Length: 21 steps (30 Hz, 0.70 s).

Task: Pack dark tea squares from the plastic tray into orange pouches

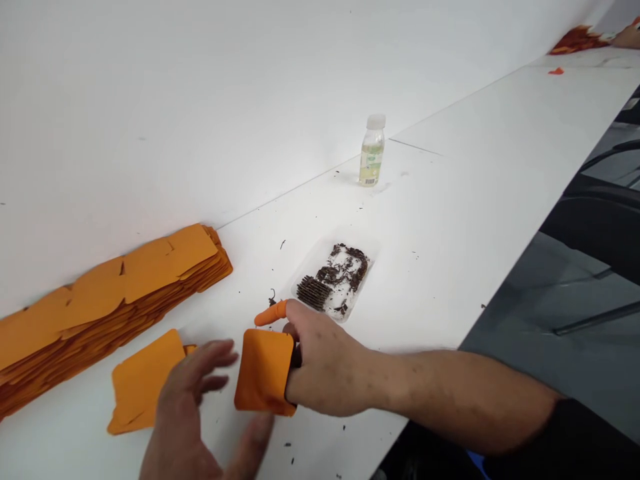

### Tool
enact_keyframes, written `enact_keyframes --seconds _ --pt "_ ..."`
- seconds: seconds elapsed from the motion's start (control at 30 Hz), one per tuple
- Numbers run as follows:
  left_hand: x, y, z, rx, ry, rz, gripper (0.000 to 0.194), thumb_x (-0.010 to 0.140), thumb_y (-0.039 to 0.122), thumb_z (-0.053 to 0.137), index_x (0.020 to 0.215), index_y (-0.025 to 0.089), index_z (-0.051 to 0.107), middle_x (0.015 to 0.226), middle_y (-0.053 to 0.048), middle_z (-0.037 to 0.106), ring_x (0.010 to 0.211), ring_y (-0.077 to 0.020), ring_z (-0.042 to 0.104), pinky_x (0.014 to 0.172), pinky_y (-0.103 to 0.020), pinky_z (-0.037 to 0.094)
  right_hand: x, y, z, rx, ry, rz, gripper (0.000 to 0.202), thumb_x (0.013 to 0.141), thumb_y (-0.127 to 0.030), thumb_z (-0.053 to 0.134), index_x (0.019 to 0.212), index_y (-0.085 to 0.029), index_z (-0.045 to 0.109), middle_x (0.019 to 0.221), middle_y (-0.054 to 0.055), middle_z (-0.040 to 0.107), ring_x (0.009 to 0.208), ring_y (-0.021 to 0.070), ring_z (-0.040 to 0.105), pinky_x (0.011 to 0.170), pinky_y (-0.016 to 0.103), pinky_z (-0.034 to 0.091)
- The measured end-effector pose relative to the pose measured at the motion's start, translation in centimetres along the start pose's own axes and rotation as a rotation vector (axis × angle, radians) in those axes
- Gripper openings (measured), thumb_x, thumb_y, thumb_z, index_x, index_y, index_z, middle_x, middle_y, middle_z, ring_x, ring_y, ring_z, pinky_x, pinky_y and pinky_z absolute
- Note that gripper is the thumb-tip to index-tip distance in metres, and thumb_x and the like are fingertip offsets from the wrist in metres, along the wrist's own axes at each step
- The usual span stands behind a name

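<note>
My right hand is closed on an orange square sheet with rounded corners, holding it above the table. An orange finger cot covers its outstretched index finger. My left hand is open beside the sheet, thumb and fingers apart, with its thumb near the lower edge. Behind the left hand a small pile of orange pieces lies on the table. Just beyond the right hand is a shallow clear tray containing thin dark strips in a neat row and loose dark scraps.
Long stacks of orange pieces line the wall at left. A clear bottle with pale yellow liquid stands near the wall. Dark crumbs dot the white table. Far right, another person's hand is by an orange-red heap. Black chairs flank the table.
</note>
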<state>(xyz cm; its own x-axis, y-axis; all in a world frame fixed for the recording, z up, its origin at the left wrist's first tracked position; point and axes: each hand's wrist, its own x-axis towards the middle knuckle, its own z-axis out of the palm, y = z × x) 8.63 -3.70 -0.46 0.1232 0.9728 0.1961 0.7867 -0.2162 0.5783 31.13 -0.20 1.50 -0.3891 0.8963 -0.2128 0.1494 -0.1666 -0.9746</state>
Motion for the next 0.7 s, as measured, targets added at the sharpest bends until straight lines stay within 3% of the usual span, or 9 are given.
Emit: enact_keyframes --seconds 0.07,0.1,0.2,0.27,0.37,0.47,0.53,0.6,0.7 --pt "0.5 0.3 -0.3 0.213 -0.044 0.351 0.089 0.082 0.049 0.075 0.159 0.025 0.036 0.156 -0.019 0.052 0.133 -0.0439 0.058 0.103 -0.058 0.054 0.0 -0.2 -0.3 -0.036 -0.064 -0.009 0.065 0.074 -0.016 0.072 0.135 -0.026 0.055 0.085 -0.002 0.070 0.075 0.0199 0.067 0.063 0.031 0.054" --pt "0.7 0.3 -0.3 0.295 -0.065 0.483 0.091 0.084 0.043 0.073 0.162 0.023 0.031 0.157 -0.021 0.052 0.135 -0.0451 0.056 0.105 -0.061 0.052 0.0 -0.3 -0.4 -0.059 -0.088 -0.009 0.063 0.073 -0.016 0.071 0.134 -0.025 0.056 0.087 0.000 0.072 0.078 0.0211 0.069 0.062 0.031 0.054" --pt "1.4 0.6 0.2 0.368 -0.058 0.670 0.082 0.088 0.029 0.064 0.162 0.015 0.031 0.139 -0.024 0.061 0.121 -0.0413 0.063 0.100 -0.060 0.055 -0.1 -0.4 -0.5 -0.108 -0.115 0.024 0.066 0.071 -0.015 0.071 0.135 -0.023 0.056 0.086 0.002 0.072 0.074 0.0221 0.068 0.053 0.028 0.052" --pt "1.5 0.7 0.8 0.347 -0.051 0.680 0.074 0.089 0.026 0.062 0.157 0.011 0.035 0.128 -0.024 0.063 0.110 -0.0366 0.065 0.090 -0.051 0.060 -0.2 -0.3 -0.4 -0.147 -0.135 0.023 0.074 0.072 -0.017 0.071 0.143 -0.022 0.052 0.082 0.001 0.070 0.070 0.0218 0.067 0.050 0.027 0.050" --pt "1.4 0.8 1.6 0.322 -0.053 0.660 0.059 0.088 0.023 0.062 0.143 0.011 0.043 0.120 -0.021 0.061 0.106 -0.0319 0.065 0.082 -0.040 0.063 -0.3 0.0 -0.1 -0.285 -0.138 -0.076 0.077 0.079 -0.021 0.066 0.153 -0.016 0.044 0.081 0.004 0.071 0.075 0.0254 0.070 0.061 0.034 0.056" --pt "1.0 0.5 2.1 0.271 -0.027 0.621 0.047 0.087 0.017 0.060 0.132 0.014 0.047 0.119 -0.019 0.058 0.104 -0.0286 0.065 0.079 -0.034 0.063 -0.7 0.1 0.2 -0.472 -0.056 -0.243 0.071 0.084 -0.017 0.059 0.153 -0.010 0.045 0.103 0.014 0.076 0.096 0.0302 0.072 0.081 0.043 0.058" --pt "0.9 0.3 2.3 0.211 -0.029 0.581 0.047 0.085 0.015 0.060 0.130 0.015 0.047 0.119 -0.018 0.057 0.100 -0.0261 0.065 0.075 -0.032 0.062 -1.4 -0.4 -0.3 -0.537 0.001 -0.336 0.062 0.088 -0.016 0.059 0.148 -0.009 0.051 0.118 0.017 0.075 0.100 0.0286 0.071 0.088 0.044 0.057" --pt "0.9 0.1 2.4 0.155 -0.026 0.534 0.050 0.083 0.014 0.059 0.131 0.016 0.047 0.116 -0.015 0.056 0.094 -0.0243 0.064 0.071 -0.032 0.062 -2.2 -1.1 -1.7 -0.520 0.075 -0.396 0.046 0.094 -0.020 0.061 0.139 -0.013 0.059 0.117 0.014 0.075 0.088 0.0222 0.071 0.084 0.040 0.058" --pt "1.1 0.1 2.6 0.109 -0.011 0.486 0.050 0.083 0.013 0.059 0.131 0.017 0.049 0.111 -0.013 0.056 0.090 -0.0228 0.062 0.069 -0.032 0.061 -2.8 -2.1 -5.6 -0.478 0.282 -0.459 0.028 0.100 -0.023 0.058 0.128 -0.020 0.065 0.097 0.004 0.077 0.075 0.0158 0.070 0.071 0.031 0.057"
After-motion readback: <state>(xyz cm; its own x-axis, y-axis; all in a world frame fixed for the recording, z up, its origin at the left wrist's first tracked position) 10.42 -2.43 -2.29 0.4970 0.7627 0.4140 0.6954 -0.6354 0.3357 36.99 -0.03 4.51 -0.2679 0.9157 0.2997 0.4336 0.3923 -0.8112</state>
